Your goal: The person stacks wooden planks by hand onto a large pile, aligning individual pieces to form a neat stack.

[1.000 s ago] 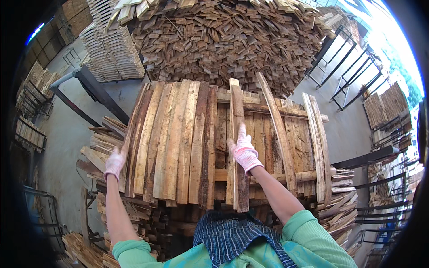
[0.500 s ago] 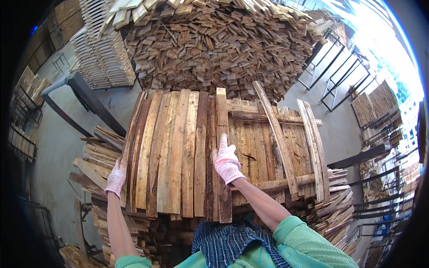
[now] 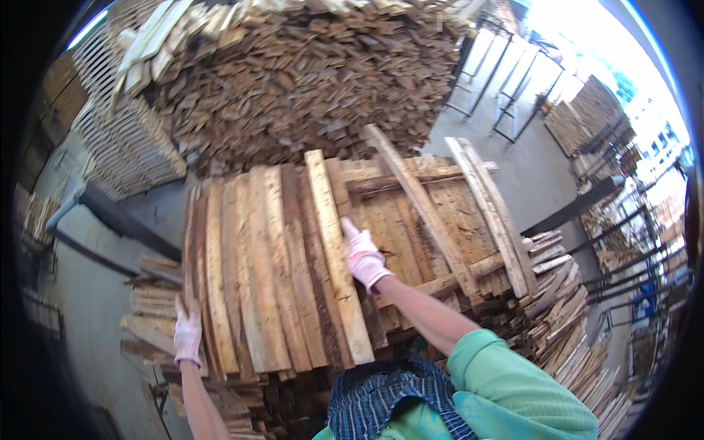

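Observation:
Side by side in a row lie several long rough wooden planks on top of a wood stack. My left hand, in a pale pink-white knit glove, rests at the row's outer left edge, fingers stretched along the side of the outermost plank. My right hand, gloved the same way, is at the row's right edge beside a pale yellow plank. Its fingers extend forward against that plank; the thumb's place is unclear. To its right a loose plank slants across crosspieces over a lower layer of boards.
Two light planks lie at the stack's right side. Behind rises a big heap of short wood pieces. Dark metal posts flank the stack, with slatted wood piles at the far left. Uneven board ends jut out at right.
The scene has shifted left and tilted as my head turned. The plank by my right hand now shows a paler face, and that hand has moved to its right side. My left hand stays at the row's edge.

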`<state>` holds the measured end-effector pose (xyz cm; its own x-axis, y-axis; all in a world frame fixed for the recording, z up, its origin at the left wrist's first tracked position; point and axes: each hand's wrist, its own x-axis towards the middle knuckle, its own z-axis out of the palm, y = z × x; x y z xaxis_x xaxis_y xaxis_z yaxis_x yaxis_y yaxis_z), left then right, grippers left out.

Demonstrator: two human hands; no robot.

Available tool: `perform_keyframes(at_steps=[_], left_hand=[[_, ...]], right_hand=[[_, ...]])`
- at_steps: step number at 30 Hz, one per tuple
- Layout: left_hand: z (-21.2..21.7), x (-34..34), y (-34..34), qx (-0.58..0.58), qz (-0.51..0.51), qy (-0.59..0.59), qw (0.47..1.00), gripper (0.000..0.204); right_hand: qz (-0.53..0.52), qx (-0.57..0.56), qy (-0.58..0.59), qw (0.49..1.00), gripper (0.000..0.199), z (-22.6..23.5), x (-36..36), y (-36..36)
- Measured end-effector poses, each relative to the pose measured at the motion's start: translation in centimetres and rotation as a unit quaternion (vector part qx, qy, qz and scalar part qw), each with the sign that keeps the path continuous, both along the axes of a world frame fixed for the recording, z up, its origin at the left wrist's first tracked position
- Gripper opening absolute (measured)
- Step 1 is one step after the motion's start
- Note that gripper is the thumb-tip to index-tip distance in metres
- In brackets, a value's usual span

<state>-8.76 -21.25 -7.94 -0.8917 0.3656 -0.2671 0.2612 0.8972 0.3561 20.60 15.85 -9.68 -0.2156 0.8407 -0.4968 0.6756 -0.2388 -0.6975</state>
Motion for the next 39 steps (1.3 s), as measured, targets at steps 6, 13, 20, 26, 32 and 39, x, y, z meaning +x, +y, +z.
perform_keyframes(at_steps=[6, 13, 20, 26, 32, 39], left_hand=[[-0.2, -0.6, -2.5, 0.034, 0.020, -0.014, 0.999, 0.073], [3.0, 5.7, 8.4, 0.021, -0.298, 0.474, 0.828, 0.067], [-0.3, 14.8, 16.7, 0.081, -0.473, 0.403, 0.779, 0.049], [8.8, 37.4, 28.2, 0.389, -0.490, -0.186, 0.758, 0.055], [16.0, 62.6, 37.3, 0.372, -0.568, -0.363, 0.638, 0.056], [13.3, 83.8, 45.8, 0.238, -0.837, -0.254, 0.423, 0.061]], right_hand=[[0.341, 0.141, 0.041, 0.929, 0.047, 4.0, 4.0, 2.8], [0.113, 0.299, -0.180, 0.930, 0.050, 2.1, 20.2, 10.5], [0.165, 0.327, -0.219, 0.904, 0.051, 15.2, 26.6, 6.8], [0.159, 0.257, -0.339, 0.891, 0.058, 8.5, 38.0, 9.9], [0.021, 0.239, -0.043, 0.970, 0.073, 6.3, 43.2, 10.9], [-0.255, 0.230, -0.057, 0.937, 0.046, 2.6, 72.8, 1.0]])
